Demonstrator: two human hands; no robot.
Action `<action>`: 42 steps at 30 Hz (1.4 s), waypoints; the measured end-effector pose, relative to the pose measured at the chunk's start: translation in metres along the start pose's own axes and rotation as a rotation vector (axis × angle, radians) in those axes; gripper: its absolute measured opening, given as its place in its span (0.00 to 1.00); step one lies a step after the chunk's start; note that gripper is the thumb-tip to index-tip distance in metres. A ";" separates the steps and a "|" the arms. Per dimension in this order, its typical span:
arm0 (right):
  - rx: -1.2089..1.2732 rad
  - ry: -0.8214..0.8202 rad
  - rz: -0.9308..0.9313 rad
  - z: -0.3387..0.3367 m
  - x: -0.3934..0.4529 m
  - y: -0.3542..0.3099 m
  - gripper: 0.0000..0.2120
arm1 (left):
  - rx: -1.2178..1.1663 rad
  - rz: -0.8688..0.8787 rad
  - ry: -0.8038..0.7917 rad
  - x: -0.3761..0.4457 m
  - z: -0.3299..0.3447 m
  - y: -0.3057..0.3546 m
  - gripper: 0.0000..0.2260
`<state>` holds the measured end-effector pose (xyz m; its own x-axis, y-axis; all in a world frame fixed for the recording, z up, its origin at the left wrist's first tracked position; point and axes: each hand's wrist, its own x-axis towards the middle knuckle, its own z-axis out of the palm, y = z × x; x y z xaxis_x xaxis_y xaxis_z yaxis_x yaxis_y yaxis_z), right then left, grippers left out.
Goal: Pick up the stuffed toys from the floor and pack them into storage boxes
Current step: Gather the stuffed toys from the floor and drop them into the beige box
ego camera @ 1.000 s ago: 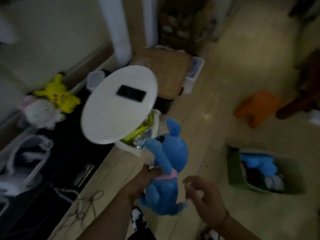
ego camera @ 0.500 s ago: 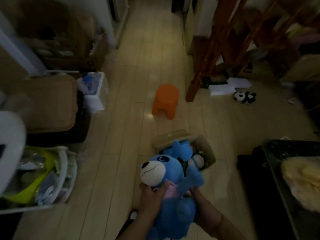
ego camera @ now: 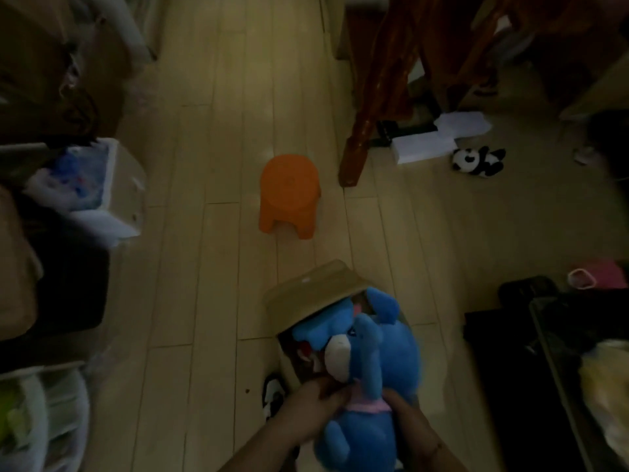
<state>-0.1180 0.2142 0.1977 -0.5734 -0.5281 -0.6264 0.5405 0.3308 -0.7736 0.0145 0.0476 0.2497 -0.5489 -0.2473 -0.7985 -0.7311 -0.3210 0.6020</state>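
A blue stuffed toy (ego camera: 381, 362) with a white snout and a pink collar hangs just above an open cardboard box (ego camera: 313, 294) on the floor. My left hand (ego camera: 313, 403) and my right hand (ego camera: 405, 417) both grip the toy at its collar. Its head leans over the box's opening. Inside the box lies another blue stuffed toy (ego camera: 320, 327), partly hidden. A small panda toy (ego camera: 476, 161) lies on the floor at the far right.
An orange plastic stool (ego camera: 289, 195) stands on the wooden floor beyond the box. A brown wooden post (ego camera: 360, 131) and white boxes (ego camera: 429, 143) sit to the right. A clear bin (ego camera: 102, 189) and dark clutter line the left; a black case (ego camera: 544, 369) lies right.
The view has come closer to the cardboard box. The blue toy has moved forward and down over the box's opening, its face turned sideways, with both hands still on it.
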 end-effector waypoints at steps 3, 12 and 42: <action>-0.099 0.224 0.253 -0.008 0.058 -0.001 0.46 | -0.040 -0.094 0.062 0.074 -0.013 -0.006 0.12; -0.479 0.169 0.136 -0.074 0.250 0.086 0.58 | -0.173 -0.062 0.056 0.257 0.045 -0.061 0.18; -1.590 -0.132 0.160 -0.090 0.296 0.100 0.52 | 0.153 -0.322 0.190 0.320 0.066 -0.076 0.13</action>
<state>-0.2890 0.1616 -0.0733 -0.4765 -0.4427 -0.7596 -0.6204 0.7815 -0.0662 -0.1325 0.0528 -0.0518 -0.2081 -0.3253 -0.9224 -0.9130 -0.2737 0.3025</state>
